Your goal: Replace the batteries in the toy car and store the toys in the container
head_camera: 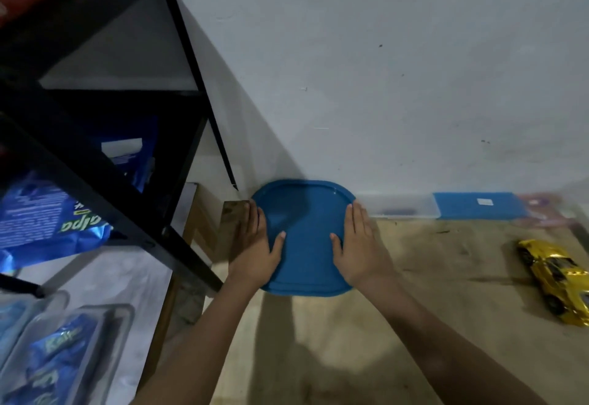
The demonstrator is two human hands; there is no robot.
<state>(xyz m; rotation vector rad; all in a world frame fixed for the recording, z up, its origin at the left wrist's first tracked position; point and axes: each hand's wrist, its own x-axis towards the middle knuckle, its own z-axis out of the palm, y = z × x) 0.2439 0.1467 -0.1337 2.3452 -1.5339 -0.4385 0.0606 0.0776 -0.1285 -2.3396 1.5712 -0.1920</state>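
A container with a blue rounded lid stands on the wooden table against the white wall. My left hand grips the lid's left edge, thumb on top, and my right hand grips its right edge the same way. The container's body is hidden under the lid and my hands. A shiny yellow toy car lies on the table far to the right, apart from both hands.
A clear flat box and a blue box lid lie along the wall behind the car. A black metal shelf frame stands at the left with blue packets on it. The table's left edge is beside my left hand.
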